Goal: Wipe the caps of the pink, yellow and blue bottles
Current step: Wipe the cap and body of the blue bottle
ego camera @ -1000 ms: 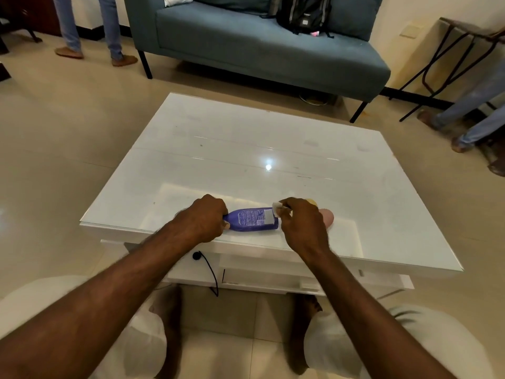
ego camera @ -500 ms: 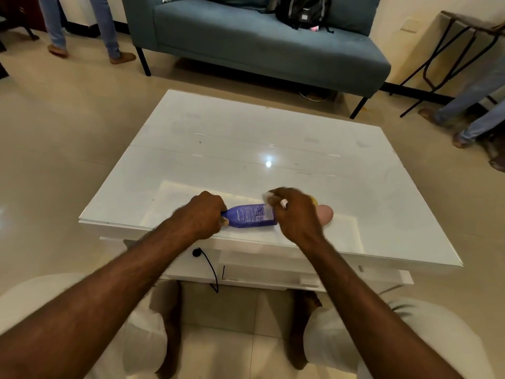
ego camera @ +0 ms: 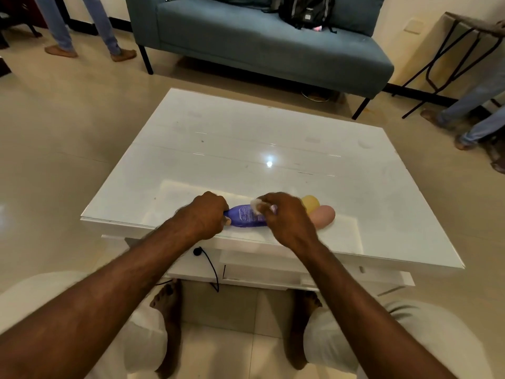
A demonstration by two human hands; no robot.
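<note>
The blue bottle (ego camera: 247, 216) is lying on its side on the white table (ego camera: 273, 149), near the table's 6 o'clock edge. The left hand (ego camera: 206, 214) is closing its grip around the bottle's end at 9 o'clock, with the fingers wrapped over it. The right hand (ego camera: 287, 217) is covering the other end, at 3 o'clock, so the cap itself is hidden. Its grip is narrow and is pinching a small white tissue (ego camera: 256, 209) between the fingertips, and the tissue is pressing on the bottle near that end. The yellow bottle (ego camera: 311, 202) and the pink bottle (ego camera: 323, 216) are also lying on the table, just beside the right hand at 3 o'clock, touching each other, with the yellow one farther from the person. Only their rounded ends are showing. A blue sofa (ego camera: 259, 42) is standing beyond the table at 12 o'clock.
</note>
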